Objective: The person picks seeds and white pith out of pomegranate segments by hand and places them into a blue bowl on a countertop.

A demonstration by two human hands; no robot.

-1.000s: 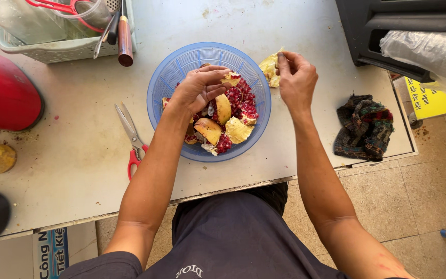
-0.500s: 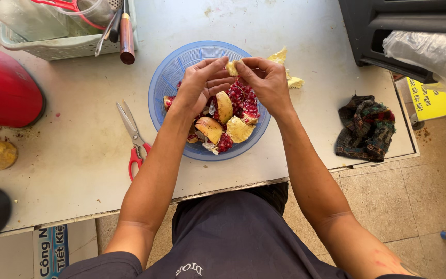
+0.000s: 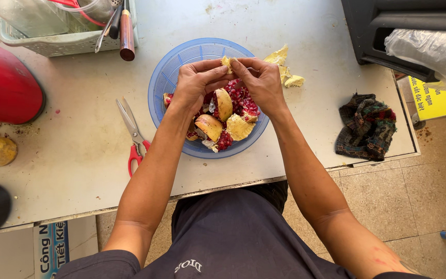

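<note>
On the tabletop (image 3: 78,155) sits the blue bowl (image 3: 174,67) of pomegranate pieces (image 3: 225,121). Above it, the left hand (image 3: 197,82) and right hand (image 3: 261,85) have come together, both now pinching one peel scrap (image 3: 227,62); discarded peels (image 3: 285,70) lie beside.
</note>
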